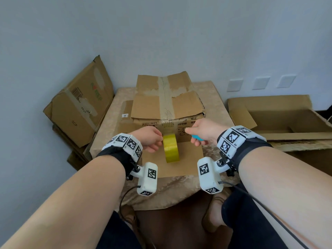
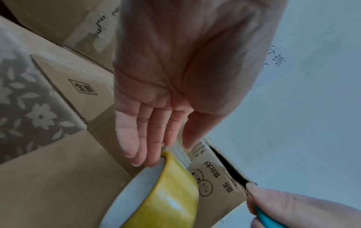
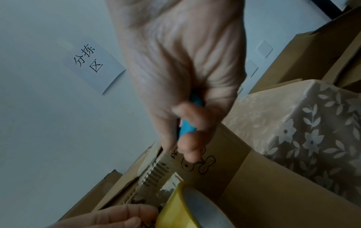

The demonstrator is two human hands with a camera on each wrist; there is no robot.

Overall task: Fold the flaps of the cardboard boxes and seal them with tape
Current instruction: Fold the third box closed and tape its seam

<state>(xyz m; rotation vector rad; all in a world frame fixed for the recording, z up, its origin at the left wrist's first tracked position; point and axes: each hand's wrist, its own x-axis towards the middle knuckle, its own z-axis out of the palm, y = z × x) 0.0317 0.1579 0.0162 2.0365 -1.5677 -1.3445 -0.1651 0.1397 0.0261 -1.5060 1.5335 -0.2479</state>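
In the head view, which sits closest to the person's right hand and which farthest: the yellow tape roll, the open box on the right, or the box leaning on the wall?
From the right hand:
1. Yellow tape roll, just left of it.
2. Open box, off to the right.
3. Leaning box, far left against the wall.

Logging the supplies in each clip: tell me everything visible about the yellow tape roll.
The yellow roll of glossy packing tape has a pale inner core. It stands on edge on the flat brown cardboard flap in front of the taped cardboard box. A clear strip runs from the roll up onto the box's front face. The left hand touches the roll's upper rim with straight fingers.
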